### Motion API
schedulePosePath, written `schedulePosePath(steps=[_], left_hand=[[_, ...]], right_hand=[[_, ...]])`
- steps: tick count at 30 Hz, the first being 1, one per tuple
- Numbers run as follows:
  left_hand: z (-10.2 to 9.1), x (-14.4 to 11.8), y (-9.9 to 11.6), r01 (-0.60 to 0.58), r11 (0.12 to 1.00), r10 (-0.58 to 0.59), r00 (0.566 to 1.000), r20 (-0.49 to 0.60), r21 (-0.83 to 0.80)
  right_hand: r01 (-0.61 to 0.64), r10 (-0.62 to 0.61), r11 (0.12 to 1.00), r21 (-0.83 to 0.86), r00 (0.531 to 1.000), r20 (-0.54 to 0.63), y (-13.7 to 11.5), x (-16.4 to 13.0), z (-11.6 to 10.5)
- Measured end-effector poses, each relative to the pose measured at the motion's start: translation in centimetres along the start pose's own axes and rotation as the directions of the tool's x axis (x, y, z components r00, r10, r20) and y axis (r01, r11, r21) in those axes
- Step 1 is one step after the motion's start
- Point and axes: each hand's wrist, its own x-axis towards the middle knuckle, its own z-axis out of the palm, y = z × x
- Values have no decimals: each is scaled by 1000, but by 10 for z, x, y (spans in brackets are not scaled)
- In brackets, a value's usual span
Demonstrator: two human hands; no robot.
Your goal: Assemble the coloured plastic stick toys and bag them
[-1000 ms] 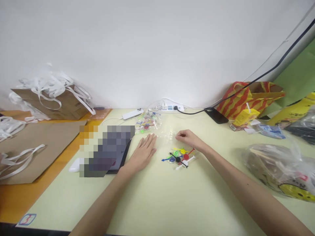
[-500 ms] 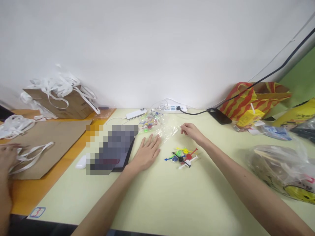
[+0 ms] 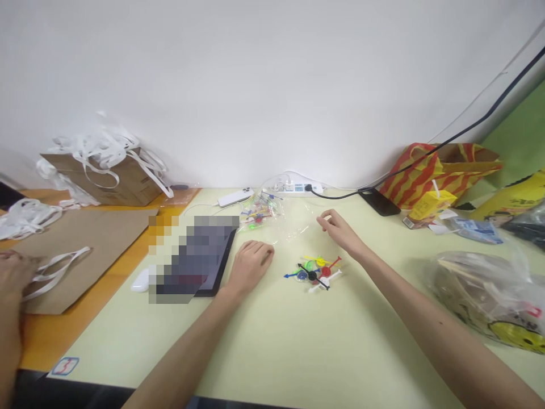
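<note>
A small cluster of colourful plastic arrow spinners [image 3: 313, 275] in blue, black, red, yellow, green and white lies on the table between my hands. To its left, my left hand [image 3: 252, 261] rests on the tabletop beside the tablet, fingers curled in and nothing seen in them. Above and right of the cluster is my right hand [image 3: 337, 230], its fingers loosely bent and parted, holding nothing. A clear plastic bag [image 3: 293, 224] lies flat between the hands; more coloured spinners [image 3: 258, 215] sit at its left end.
A tablet [image 3: 200, 255] and a white mouse-shaped object [image 3: 139, 280] lie left. Behind stand a white phone [image 3: 235, 196] and a power strip [image 3: 317, 186]. At right are a black phone [image 3: 380, 201], a yellow drink carton [image 3: 430, 207] and a plastic bag [image 3: 485, 295]. Another person's hand [image 3: 15, 270] touches a brown paper bag [image 3: 97, 250].
My left hand has gone from lying flat with spread fingers to curled. My right hand has shifted slightly right, its closed fingers loosening. The other person's hand has moved slightly on the paper bag.
</note>
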Motion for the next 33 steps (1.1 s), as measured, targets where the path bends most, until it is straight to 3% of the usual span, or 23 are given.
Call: schedulePosePath(steps=[8,18,23,27,33], left_hand=[[-9,3,3,9,1000,-10,999,-45,-18],[-19,6,0,-112,991,116,992,51,-74],[-27,6,1,-41,987,57,994,96,-156],[-13,5,4,32,983,-5,989,149,-181],[14,-5,3,72,996,-83,950,301,47]], right_hand=[[34,-33,999,1,988,154,-6,-10,-1],[11,-6,999,-33,987,159,3,1,-2],[79,-59,994,-79,973,222,2,1,13],[144,-104,982,-122,953,283,-4,0,31],[180,-136,970,-162,960,246,-9,0,33]])
